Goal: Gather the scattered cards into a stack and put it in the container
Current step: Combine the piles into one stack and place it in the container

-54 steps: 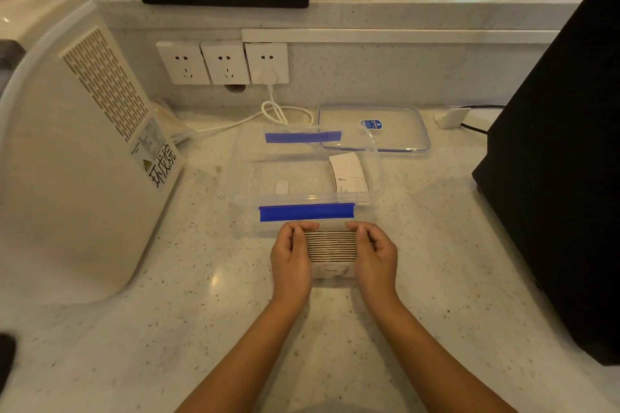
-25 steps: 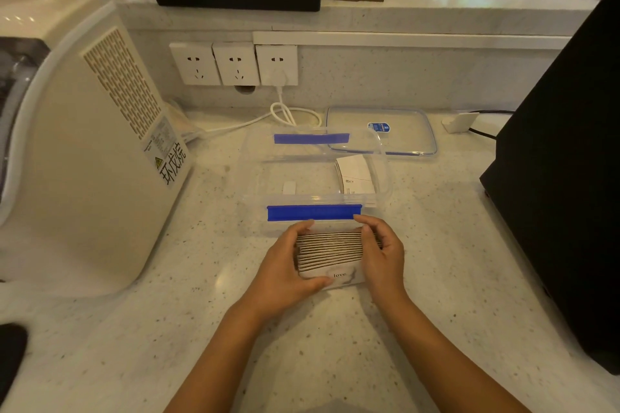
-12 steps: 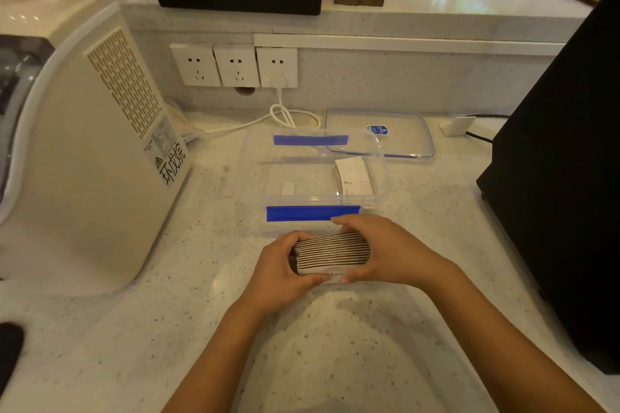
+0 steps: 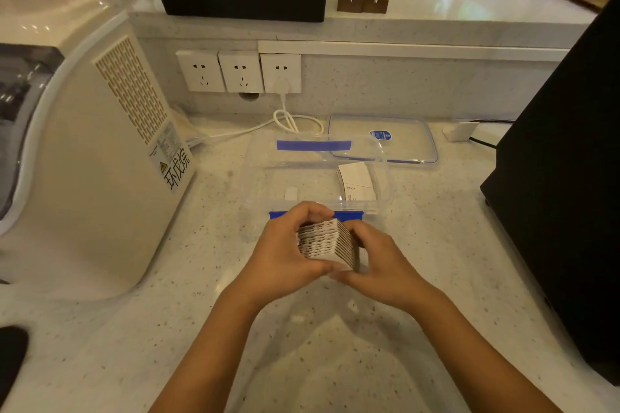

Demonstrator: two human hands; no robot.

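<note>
Crowding the held stack: container behind, appliance left.

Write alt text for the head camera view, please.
Two bare hands, left hand and right hand, hold a squared stack of white cards above a speckled white counter, just before an open clear plastic container with blue clips.

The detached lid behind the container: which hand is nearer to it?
Right. The right hand sits below the lid on its side; the left hand is further left.
</note>
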